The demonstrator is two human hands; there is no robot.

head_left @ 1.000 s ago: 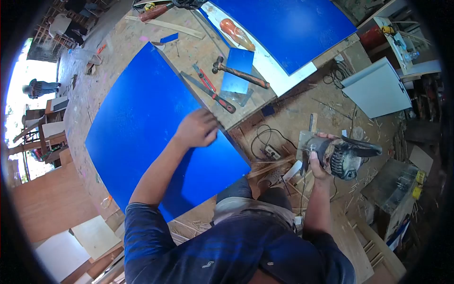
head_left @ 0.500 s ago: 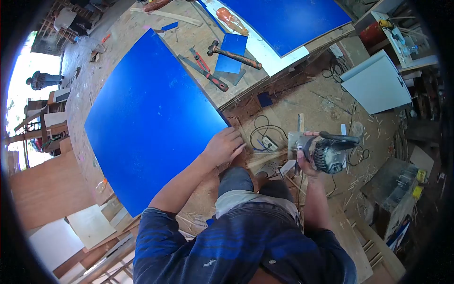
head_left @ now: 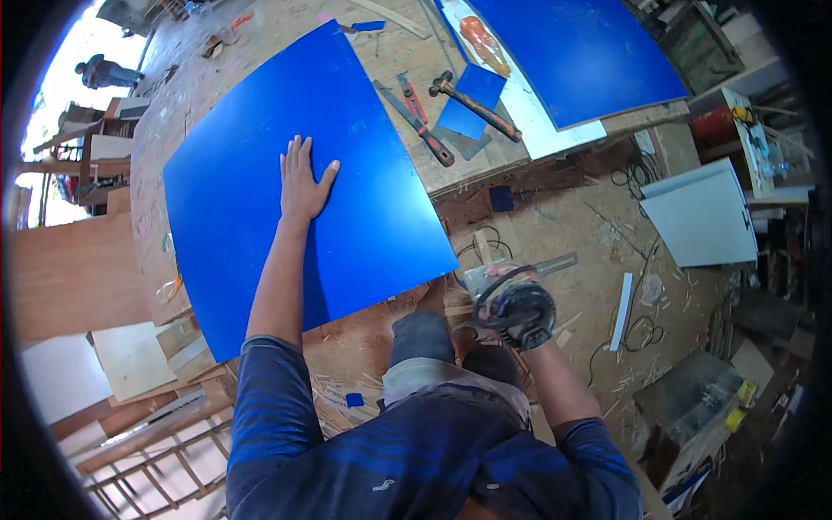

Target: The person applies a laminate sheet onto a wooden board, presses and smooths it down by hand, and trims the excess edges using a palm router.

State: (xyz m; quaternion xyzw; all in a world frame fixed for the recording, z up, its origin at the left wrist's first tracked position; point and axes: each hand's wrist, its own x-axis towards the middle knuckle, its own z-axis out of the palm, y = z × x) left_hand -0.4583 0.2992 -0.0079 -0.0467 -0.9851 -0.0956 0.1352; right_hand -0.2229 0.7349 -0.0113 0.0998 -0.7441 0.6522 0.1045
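Note:
My left hand (head_left: 303, 179) lies flat on a large blue panel (head_left: 234, 208), palm down, with the thumb apart from the fingers. The panel rests on the workbench, its near right corner sticking out over the floor. In my right hand (head_left: 511, 274) is a trim router (head_left: 517, 314), a dusty power tool with a dark motor body and a flat metal base. It hangs off the panel's near right corner, apart from it. My right fingers are partly hidden behind the tool and its black cord.
On the workbench (head_left: 468, 175) lie a hammer (head_left: 477, 107), a red-handled saw or knife (head_left: 425, 134), a red cutter (head_left: 412, 97) and an orange-handled tool (head_left: 484, 45). Another blue panel (head_left: 581, 61) lies beyond. Cords, offcuts and a white strip (head_left: 621, 312) litter the floor. A person (head_left: 108, 72) stands far left.
My left hand has moved from the panel's near right corner up onto its middle and opened flat. My right hand has brought the router left, closer to the panel, and turned it.

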